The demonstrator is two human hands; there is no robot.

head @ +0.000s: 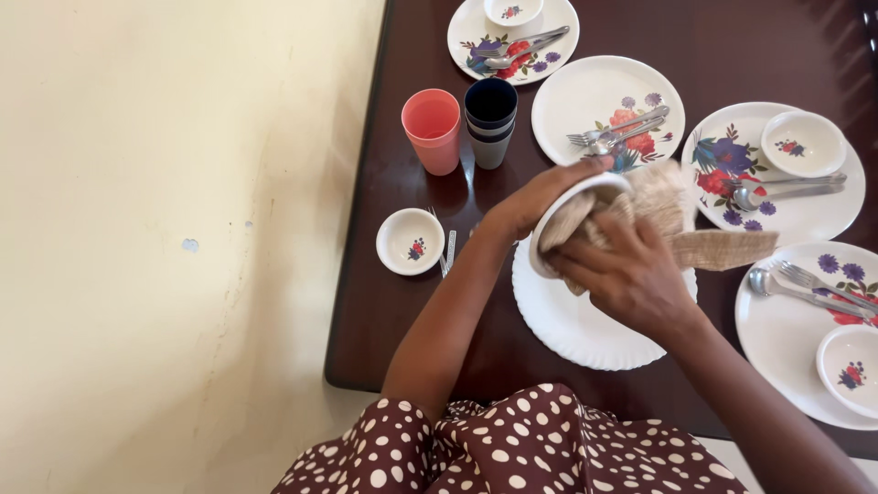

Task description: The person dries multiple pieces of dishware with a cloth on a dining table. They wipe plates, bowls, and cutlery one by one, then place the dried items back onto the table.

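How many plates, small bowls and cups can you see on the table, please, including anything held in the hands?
Plates: 5, four floral ones such as and one plain white plate.
Small bowls: 5, counting the bowl held in the left hand and wiped with a cloth by the right hand.
Cups: 3, one pink cup and two dark stacked cups.
Total: 13

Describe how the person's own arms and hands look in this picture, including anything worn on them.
Both arms are bare to the elbow and beyond: no sleeves show. The left hand and right hand carry no gloves, rings, watch or bangles that can be seen. Lower down lies brown clothing with white dots.
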